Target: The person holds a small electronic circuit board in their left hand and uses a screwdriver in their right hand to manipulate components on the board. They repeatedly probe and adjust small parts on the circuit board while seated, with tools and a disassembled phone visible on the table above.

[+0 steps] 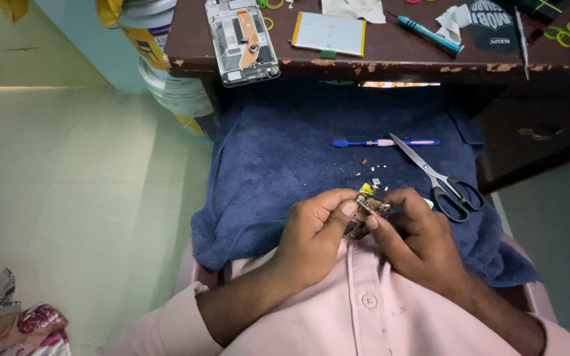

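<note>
Head view. Nearest the lens: pink shirt, buttoned, sleeves pushed up on both forearms. Just above it, left hand and right hand meeting over the lap, both pinched shut on one small circuit board. Left thumb across the board's near side, right fingertips clamped on its far edge. Board brownish, metal-framed, with a yellow part at its top, held just above a blue towel spread over the knees.

On the towel: a toothbrush with a blue and pink handle, lying crosswise near the far edge; scissors with black grips, blades slightly parted, tips near the toothbrush, grips just beside the right hand. Small white and orange scraps scattered between toothbrush and hands.

Beyond the towel: dark wooden counter with chipped paint along its front edge. On it, an opened phone frame overhanging the edge, inner parts exposed; a flat silver battery with yellow sides just beside it; a teal-handled screwdriver lying at a slant; white cloth at the back; green rings at the far right; a dark printed pouch near them.

Left of the counter: stacked buckets, white and yellow, on a pale tiled floor. Bottom left corner: patterned fabric, partly cut off.
</note>
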